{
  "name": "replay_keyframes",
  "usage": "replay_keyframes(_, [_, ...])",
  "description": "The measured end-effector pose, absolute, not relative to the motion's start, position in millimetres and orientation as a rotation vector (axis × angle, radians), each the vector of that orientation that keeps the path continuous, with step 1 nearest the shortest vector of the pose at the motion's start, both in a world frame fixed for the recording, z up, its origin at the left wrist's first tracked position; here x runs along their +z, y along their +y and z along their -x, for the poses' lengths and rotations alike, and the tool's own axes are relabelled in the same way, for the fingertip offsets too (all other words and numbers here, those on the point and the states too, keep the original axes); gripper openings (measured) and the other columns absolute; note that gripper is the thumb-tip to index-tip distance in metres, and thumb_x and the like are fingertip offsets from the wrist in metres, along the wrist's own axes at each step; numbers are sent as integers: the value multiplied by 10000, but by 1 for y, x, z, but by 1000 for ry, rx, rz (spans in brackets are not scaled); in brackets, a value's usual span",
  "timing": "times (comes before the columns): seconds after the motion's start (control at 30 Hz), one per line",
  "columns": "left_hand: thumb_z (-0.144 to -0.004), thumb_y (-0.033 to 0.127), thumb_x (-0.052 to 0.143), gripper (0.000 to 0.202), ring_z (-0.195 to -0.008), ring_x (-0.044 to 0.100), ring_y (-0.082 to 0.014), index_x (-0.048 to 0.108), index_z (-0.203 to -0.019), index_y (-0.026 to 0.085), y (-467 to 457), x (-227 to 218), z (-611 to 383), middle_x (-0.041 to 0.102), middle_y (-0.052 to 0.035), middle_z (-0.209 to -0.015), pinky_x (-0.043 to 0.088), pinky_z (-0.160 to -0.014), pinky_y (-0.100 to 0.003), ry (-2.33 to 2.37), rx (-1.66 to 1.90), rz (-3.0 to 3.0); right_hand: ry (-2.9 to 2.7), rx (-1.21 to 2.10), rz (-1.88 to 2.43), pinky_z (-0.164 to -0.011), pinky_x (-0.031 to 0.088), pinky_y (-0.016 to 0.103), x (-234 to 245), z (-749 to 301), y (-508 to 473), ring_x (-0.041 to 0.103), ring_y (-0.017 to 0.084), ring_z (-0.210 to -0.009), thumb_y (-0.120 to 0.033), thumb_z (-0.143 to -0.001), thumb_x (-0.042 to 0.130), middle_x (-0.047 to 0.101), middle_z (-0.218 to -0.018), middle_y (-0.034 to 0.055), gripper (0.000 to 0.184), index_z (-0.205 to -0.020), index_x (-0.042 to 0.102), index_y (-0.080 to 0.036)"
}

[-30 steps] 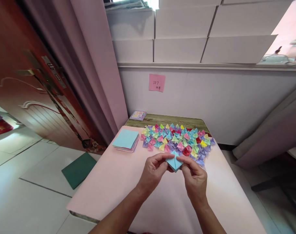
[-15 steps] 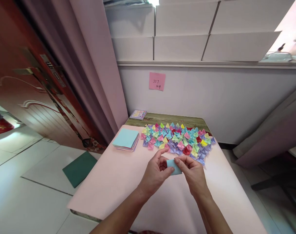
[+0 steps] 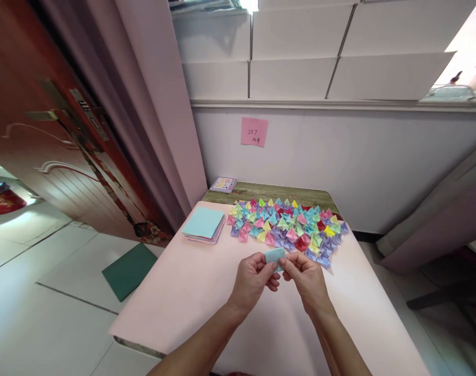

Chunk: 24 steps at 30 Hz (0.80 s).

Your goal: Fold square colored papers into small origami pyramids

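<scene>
My left hand (image 3: 254,278) and my right hand (image 3: 306,277) pinch a small folded light-blue paper (image 3: 275,255) between their fingertips, just above the pink table top (image 3: 191,292). The paper is a narrow folded strip, held near the table's middle. Just beyond it lies a spread of several small folded paper pieces (image 3: 287,228) in blue, pink, yellow, green, purple and red. A stack of square paper sheets (image 3: 203,224) with a light-blue sheet on top rests to the left of that spread.
A small printed packet (image 3: 223,184) lies on the wooden strip at the table's far edge. A pink note (image 3: 254,131) sticks to the white wall. White boxes (image 3: 300,52) stack above. A green sheet (image 3: 129,270) lies on the floor at left, by a door (image 3: 46,130).
The blue paper went from a wider diamond shape to a narrow folded strip. Both hands shifted slightly toward me and stayed pinched on it.
</scene>
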<state>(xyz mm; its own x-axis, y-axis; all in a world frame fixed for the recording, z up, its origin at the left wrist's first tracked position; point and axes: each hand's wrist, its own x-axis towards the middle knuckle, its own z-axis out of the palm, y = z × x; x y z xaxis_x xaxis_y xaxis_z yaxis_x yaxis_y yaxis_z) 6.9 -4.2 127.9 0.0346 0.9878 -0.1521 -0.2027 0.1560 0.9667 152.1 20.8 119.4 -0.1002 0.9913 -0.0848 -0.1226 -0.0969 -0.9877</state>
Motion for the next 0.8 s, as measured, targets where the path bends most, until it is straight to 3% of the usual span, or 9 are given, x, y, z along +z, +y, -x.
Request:
replay_keyframes(0.2, [-790,411,680,295,-536,616,-131,581,-890,152,3,137,3,627,11,-602,527,-538,-247,1101,1242,-1045,-1172,1534,1114,-499,394,231,121,-159,26,481,101,-509,-474,-680,783,588,-564,-3,338,-709,673,-155])
replay_keyframes(0.37, [-792,326,661,184,-465,572,-119,570,-840,173,6,145,7,576,48,-541,492,-480,-232,1083,1277,-1102,-1169,1478,1069,-574,496,272,126,-159,25,584,151,-610,-476,-748,732,630,-653,-9,454,-1099,623,-210])
replay_keyframes(0.5, [-769,285,650,149,-453,573,-132,575,-799,160,6,146,8,600,28,-543,512,-476,-262,1124,1287,-1009,-1273,1416,963,-678,537,309,126,-161,20,639,182,-738,-439,-753,736,687,-809,43,315,-938,652,-199])
replay_keyframes(0.57, [-767,278,642,143,-463,585,-140,579,-810,157,6,146,7,610,22,-549,529,-494,-279,1133,1287,-979,-1268,1422,933,-703,540,314,125,-162,18,647,182,-754,-404,-744,753,690,-830,42,313,-951,630,-204])
replay_keyframes(0.67, [-788,287,627,140,-494,602,-141,582,-821,159,4,149,5,621,17,-579,538,-521,-279,1115,1270,-1022,-1167,1405,973,-635,541,295,124,-159,16,644,173,-706,-397,-752,747,678,-775,16,356,-993,548,-227])
replay_keyframes(0.8, [-819,314,620,164,-553,629,-146,603,-842,152,-1,155,4,636,-5,-642,541,-566,-280,1061,1184,-1123,-1159,1364,992,-543,508,247,124,-156,15,580,131,-606,-401,-763,727,608,-688,-20,273,-819,538,-213])
